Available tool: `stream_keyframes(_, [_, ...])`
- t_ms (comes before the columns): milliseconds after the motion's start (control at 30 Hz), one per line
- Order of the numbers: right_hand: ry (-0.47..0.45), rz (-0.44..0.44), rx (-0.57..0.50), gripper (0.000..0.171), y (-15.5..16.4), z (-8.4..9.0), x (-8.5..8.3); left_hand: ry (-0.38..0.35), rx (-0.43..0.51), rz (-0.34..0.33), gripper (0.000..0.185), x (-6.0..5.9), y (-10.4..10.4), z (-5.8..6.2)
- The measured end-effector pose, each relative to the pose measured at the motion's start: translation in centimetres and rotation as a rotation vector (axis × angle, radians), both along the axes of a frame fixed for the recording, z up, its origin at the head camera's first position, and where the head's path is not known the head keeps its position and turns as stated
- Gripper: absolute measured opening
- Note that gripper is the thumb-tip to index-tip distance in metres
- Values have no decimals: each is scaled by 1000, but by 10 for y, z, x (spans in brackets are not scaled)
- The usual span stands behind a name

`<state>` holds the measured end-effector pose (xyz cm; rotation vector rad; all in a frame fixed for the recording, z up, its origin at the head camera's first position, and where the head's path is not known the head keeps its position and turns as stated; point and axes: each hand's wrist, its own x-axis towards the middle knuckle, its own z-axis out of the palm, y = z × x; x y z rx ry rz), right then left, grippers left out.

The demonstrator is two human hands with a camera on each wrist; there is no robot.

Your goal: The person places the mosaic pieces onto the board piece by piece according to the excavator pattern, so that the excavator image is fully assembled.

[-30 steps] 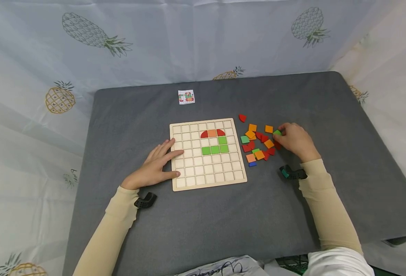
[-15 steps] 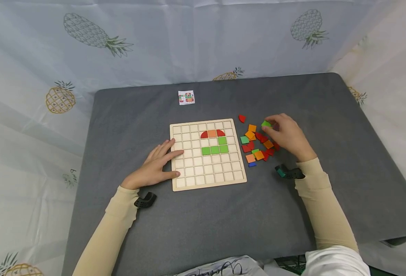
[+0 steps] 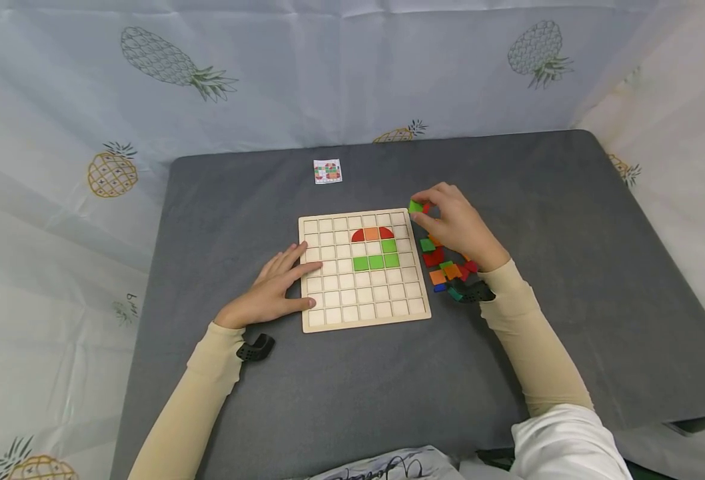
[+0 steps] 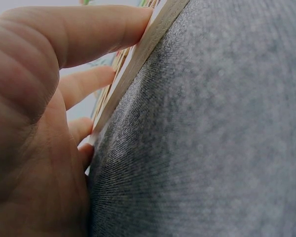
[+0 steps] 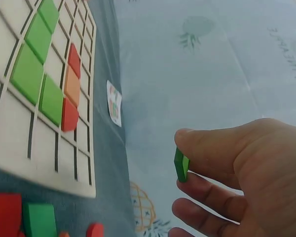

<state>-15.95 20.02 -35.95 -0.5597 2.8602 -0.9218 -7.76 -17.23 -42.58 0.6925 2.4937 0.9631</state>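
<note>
A wooden grid board [image 3: 364, 313] lies mid-table, with red, orange and green tiles set in its upper cells [image 5: 49, 84]. My right hand [image 3: 457, 223] pinches a green square tile [image 3: 415, 207] [image 5: 181, 165] between thumb and fingers, held just off the board's upper right corner. My left hand [image 3: 268, 287] rests flat with its fingers on the board's left edge [image 4: 133, 74], holding nothing. A heap of loose red, orange, green and blue tiles [image 3: 445, 267] lies right of the board, partly hidden under my right wrist.
A small pattern card [image 3: 328, 171] lies at the table's far side. The grey table [image 3: 340, 387] is ringed by a pineapple-print cloth [image 3: 148, 87]. Black wrist-camera mounts sit by each sleeve.
My right hand lifted a green tile from the heap and carried it left and upward to the board's upper right corner. The left hand stayed on the board.
</note>
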Motion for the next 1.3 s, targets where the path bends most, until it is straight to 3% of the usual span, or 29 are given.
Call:
stream_keyframes(600, [-10, 219, 29, 34, -50, -15, -4, -10, -7, 7, 73, 0, 1, 0])
stream_keyframes(1300, [26, 323, 90, 29, -76, -45, 1, -6, -3, 3, 73, -2, 1, 0])
